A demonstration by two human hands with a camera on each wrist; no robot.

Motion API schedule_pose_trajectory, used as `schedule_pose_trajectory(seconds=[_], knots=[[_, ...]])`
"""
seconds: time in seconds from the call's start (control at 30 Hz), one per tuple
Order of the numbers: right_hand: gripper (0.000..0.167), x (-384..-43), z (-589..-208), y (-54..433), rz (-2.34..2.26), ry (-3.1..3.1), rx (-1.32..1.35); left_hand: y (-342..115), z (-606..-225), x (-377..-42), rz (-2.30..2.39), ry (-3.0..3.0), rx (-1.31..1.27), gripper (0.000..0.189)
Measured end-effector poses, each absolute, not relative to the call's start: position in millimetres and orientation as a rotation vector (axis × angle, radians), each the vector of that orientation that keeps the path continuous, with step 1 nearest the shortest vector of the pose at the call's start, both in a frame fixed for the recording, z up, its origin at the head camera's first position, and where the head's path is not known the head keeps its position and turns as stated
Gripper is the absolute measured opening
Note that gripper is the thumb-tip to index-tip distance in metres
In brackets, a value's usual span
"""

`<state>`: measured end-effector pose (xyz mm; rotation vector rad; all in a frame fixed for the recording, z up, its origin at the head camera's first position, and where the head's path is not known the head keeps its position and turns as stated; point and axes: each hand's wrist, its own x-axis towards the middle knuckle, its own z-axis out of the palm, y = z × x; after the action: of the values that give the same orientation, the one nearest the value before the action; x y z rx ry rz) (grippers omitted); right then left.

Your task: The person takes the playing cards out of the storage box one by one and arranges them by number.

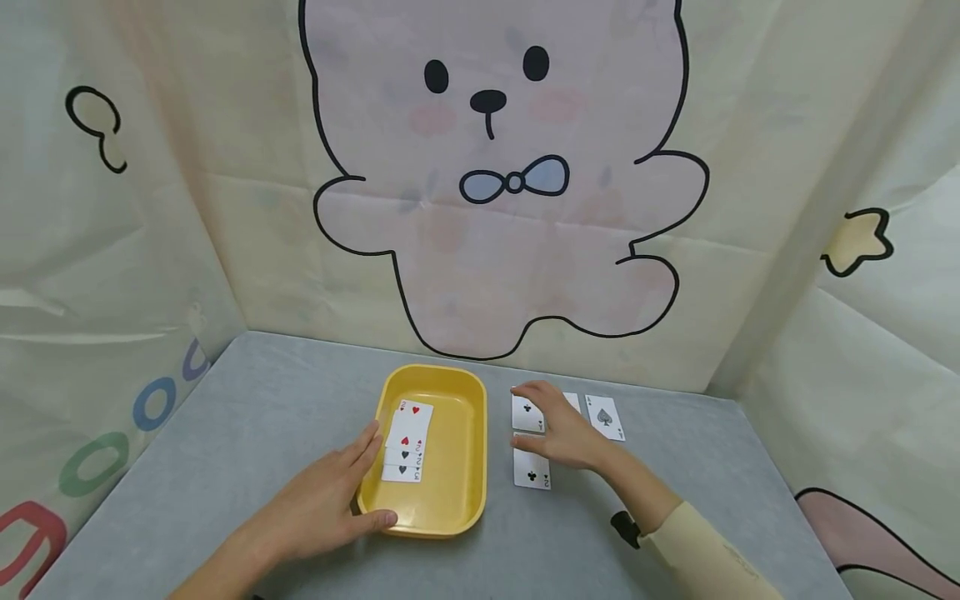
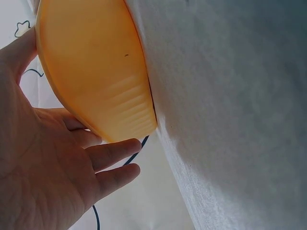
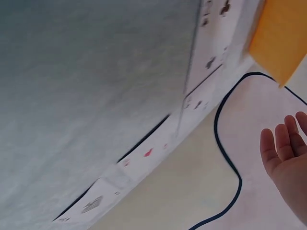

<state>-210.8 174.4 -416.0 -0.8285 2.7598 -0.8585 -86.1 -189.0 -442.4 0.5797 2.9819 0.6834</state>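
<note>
My left hand [image 1: 330, 500] rests at the left side of a yellow tray [image 1: 471, 500], thumb over the near rim, fingers along the left edge. In the left wrist view its fingers lie loosely extended against the tray wall [image 2: 96, 62]. Inside the tray several overlapping playing cards [image 1: 408, 425] show hearts and spades. My right hand [image 1: 566, 429] hovers over the cards right of the tray, fingers spread and holding nothing. Beneath and around it lie a club card [image 1: 528, 414], a two of clubs [image 1: 532, 471], a partly hidden diamond card [image 3: 147, 152] and an ace of spades [image 1: 604, 417].
A grey cloth-covered table [image 1: 300, 375] carries the tray and cards. Behind it hangs a curtain [image 1: 487, 250] with a bear drawing, and printed side curtains [image 1: 885, 350] stand at left and right. A black band [image 1: 626, 529] sits at my right wrist.
</note>
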Motion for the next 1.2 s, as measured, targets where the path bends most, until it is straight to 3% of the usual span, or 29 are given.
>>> schedule_pose_trajectory(seconds=[0.9, 1.2], knots=[[0.075, -223.8, -435.8, 64.1, -0.756, 2.799, -0.964, -189.7, -447.4, -88.2, 0.671, 3.0, 0.624, 0.105], [0.083, -221.7, -437.7, 42.7, -0.612, 2.827, -0.845, -190.9, -444.4, -87.5, 0.666, 3.007, 0.639, 0.107]])
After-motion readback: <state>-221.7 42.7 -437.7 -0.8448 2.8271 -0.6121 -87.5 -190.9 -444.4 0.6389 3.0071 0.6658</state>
